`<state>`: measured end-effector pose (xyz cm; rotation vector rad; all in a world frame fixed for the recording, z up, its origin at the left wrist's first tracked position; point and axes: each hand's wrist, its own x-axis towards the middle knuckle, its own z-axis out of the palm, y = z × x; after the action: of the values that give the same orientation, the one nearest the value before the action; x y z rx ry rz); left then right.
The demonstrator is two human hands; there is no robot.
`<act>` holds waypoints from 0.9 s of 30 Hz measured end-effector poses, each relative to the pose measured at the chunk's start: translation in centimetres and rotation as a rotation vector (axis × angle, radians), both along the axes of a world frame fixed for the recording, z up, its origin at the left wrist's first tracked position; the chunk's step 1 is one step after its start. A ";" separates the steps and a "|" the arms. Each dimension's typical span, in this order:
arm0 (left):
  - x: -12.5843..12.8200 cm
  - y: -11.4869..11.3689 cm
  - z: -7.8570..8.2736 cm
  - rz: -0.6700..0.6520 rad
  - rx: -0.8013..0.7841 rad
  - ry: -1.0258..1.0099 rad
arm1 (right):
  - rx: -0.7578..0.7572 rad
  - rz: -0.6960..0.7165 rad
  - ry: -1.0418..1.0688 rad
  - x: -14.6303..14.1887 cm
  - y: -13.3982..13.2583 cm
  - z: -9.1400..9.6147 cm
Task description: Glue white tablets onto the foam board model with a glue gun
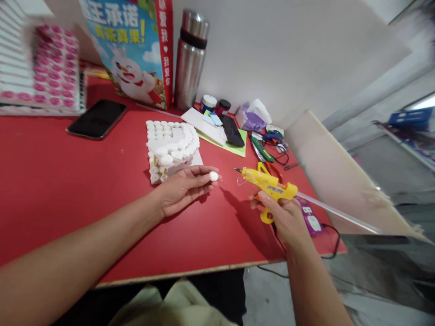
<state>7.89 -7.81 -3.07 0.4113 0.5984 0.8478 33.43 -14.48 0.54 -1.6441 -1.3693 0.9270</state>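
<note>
My left hand (185, 188) lies palm up over the red table (68, 181) and pinches a small white foam ball (213, 175) at its fingertips. My right hand (283, 215) is wrapped round the grip of a yellow glue gun (268, 183). The gun's nozzle points left toward the ball, a short gap away, and a clear glue stick (336, 212) juts from its back. Just behind my left hand stands a white foam model (171, 149) covered with several white balls.
A black phone (97, 118) lies at the back left. A steel flask (190, 61) and a printed box (136, 45) stand against the wall. Paint jars (214, 105), a black case (232, 131), pliers and cutters (268, 147) crowd the back right. The table's edge runs close to my lap.
</note>
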 end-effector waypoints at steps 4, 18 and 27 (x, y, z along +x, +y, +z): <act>0.1 -0.1 0.0 0.003 -0.012 0.011 | 0.012 0.079 -0.062 -1.4 -1.1 1.4; 0.1 -0.1 0.0 0.018 0.005 0.007 | 0.024 0.151 -0.255 -3.1 -1.8 2.0; 0.1 -0.2 0.4 0.014 -0.010 -0.021 | 0.003 0.150 -0.216 -3.1 -1.8 1.8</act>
<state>7.97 -8.00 -2.68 0.3886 0.5866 0.8615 30.31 -16.29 2.36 -1.6963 -1.6581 0.8491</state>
